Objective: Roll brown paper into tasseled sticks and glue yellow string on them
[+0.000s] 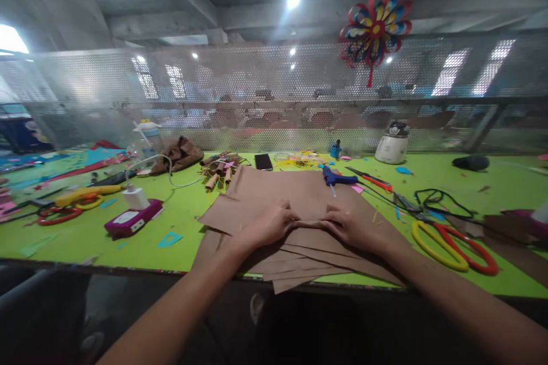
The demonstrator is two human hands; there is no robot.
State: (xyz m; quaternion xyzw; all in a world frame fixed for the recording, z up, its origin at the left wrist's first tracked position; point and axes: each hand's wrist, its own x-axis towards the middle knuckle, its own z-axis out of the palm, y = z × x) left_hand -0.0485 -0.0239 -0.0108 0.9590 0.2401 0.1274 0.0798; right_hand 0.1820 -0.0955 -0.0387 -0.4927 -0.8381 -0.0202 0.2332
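Observation:
A stack of brown paper sheets (pixel 278 194) lies on the green table (pixel 188 217) in front of me, overhanging its near edge. My left hand (pixel 268 225) and my right hand (pixel 349 228) rest side by side on the top sheet, fingertips nearly meeting in the middle. Both hands have fingers curled and pinched down on a fold or edge of the top brown sheet. A blue glue gun (pixel 336 178) lies just beyond the sheets, past my right hand.
Yellow and red scissors (pixel 454 245) lie right, black cables (pixel 436 202) beyond. Rolled paper tubes (pixel 218 170), a black phone (pixel 262 161), a white charger (pixel 136 197) on a pink box (pixel 132 219), more scissors (pixel 71 208) left. Mesh screen behind; paper flower (pixel 375 25) hangs above.

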